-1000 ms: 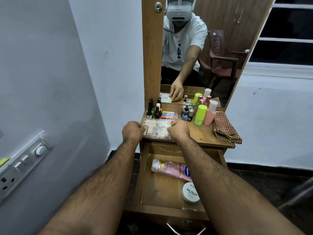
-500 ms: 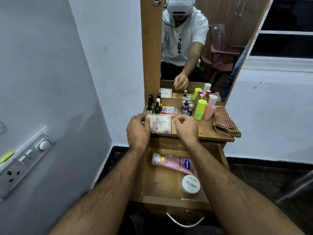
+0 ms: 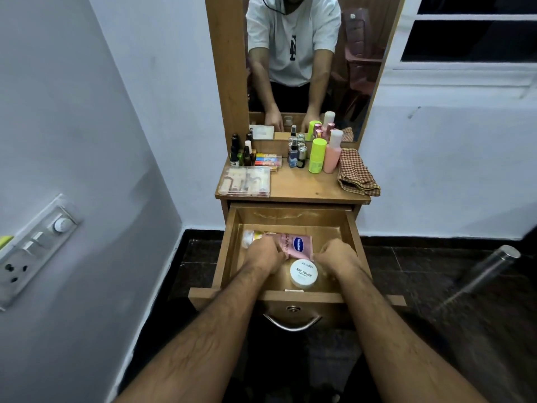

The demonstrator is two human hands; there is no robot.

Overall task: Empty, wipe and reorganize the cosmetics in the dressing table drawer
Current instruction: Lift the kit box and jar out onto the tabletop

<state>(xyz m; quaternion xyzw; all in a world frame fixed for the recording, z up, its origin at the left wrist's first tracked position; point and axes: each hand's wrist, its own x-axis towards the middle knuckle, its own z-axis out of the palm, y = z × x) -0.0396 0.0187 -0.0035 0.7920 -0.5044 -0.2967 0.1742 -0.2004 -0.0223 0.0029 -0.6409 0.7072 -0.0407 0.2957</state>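
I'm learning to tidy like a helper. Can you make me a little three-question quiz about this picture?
1. True or false: the checked cloth lies inside the drawer.
2. What are both hands touching? A) green bottle B) pink tube C) clear case
3. Which round thing sits between the wrists?

Key:
1. False; it lies on the tabletop.
2. B: the left hand and right hand are on the pink tube.
3. The white nail polish tub.

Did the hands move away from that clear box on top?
Yes. Both hands, left and right, dropped from the clear box into the open drawer, onto the pink tube.
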